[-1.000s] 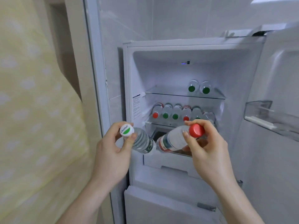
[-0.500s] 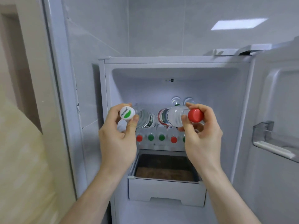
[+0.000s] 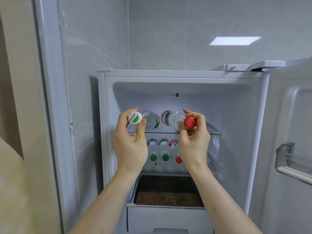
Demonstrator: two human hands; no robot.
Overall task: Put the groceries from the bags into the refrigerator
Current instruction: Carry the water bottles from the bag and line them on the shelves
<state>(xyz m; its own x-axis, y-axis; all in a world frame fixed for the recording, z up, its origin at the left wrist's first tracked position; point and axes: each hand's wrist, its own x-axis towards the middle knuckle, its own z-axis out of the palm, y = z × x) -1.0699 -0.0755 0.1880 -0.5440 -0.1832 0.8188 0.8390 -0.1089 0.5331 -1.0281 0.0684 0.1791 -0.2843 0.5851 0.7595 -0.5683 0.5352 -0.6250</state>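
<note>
On the far left I see a beige wall [image 3: 11,166], then the grey tiled wall [image 3: 94,48] beside the open refrigerator [image 3: 168,74]. My left hand [image 3: 130,146] is up at the top shelf [image 3: 214,130], thumb and fingers curled round the neck of a clear water bottle [image 3: 151,122] with a white cap [image 3: 135,117] bearing a green leaf mark. That bottle lies on its side, cap toward me, body pointing into the fridge above the shelf. Just beside it, my right hand [image 3: 194,141] pinches a second bottle [image 3: 170,118] by its red cap [image 3: 190,122]; this one lies sideways too, with a red-and-green label. I cannot tell whether either bottle rests on the glass. Below, between my wrists, three bottles lie in a row on the lower shelf: two green caps [image 3: 153,157] and one red-capped bottle [image 3: 178,159] partly hidden behind my right hand. Under them a white drawer [image 3: 168,217] stands pulled out, dark inside. On the right, the open door [image 3: 287,115] carries a clear door bin [image 3: 290,159].
</note>
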